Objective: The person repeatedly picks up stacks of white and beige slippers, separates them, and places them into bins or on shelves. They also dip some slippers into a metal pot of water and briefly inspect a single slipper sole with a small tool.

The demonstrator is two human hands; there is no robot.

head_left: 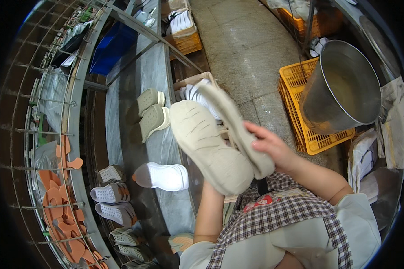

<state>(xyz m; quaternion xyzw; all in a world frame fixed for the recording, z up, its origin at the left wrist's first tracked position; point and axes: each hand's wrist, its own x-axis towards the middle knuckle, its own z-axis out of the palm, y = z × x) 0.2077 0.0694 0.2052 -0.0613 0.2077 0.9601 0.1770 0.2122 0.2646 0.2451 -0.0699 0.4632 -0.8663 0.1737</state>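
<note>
Two beige shoe soles are raised side by side in front of me. The nearer beige sole (206, 145) shows a broad face with short dark lines across it. Beside it, the second beige sole (235, 121) is turned edge-on and blurred at its far end. My right hand (274, 145) is closed on this second sole, thumb and fingers along its outer edge. My left forearm (211, 206) rises to the underside of the nearer sole, which hides the left hand and its fingers.
A white sole (166, 176) and beige-and-cream soles (155, 119) lie on the grey bench (150, 76) at left. More soles (116, 213) line a lower ledge. Orange pieces (60, 206) sit behind a wire grid. At right, a metal bucket (316, 105) stands on yellow crates (296, 130).
</note>
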